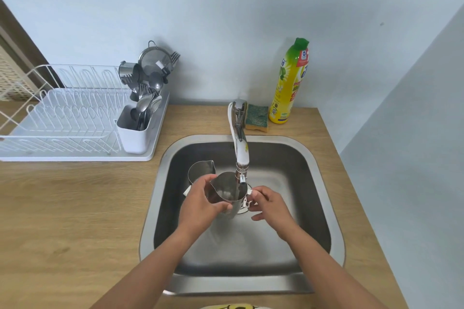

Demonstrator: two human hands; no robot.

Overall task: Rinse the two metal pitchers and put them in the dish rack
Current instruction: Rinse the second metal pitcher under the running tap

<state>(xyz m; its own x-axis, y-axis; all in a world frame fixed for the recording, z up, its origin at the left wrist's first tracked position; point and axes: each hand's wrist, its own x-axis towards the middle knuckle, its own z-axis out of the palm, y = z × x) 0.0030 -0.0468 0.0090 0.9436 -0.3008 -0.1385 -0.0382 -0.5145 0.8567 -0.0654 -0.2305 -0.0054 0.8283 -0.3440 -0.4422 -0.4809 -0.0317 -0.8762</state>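
Note:
A small metal pitcher (227, 189) is held upright under the tap (240, 148) over the steel sink (311, 183). Water runs from the spout into it. My left hand (200, 204) grips its body from the left, thumb and fingers curled round it. My right hand (270, 204) pinches the pitcher's handle on the right side. A second metal pitcher (199, 170) stands in the sink just behind my left hand, partly hidden by it. The white wire dish rack (65, 113) sits on the counter to the far left.
The rack's white caddy (133, 133) holds several spoons and forks, with a strainer and a metal cup behind. A green-yellow sponge (256, 118) and a yellow dish soap bottle (288, 83) stand behind the sink. Wooden counter (75, 208) surrounds the sink; a wall is close on the right.

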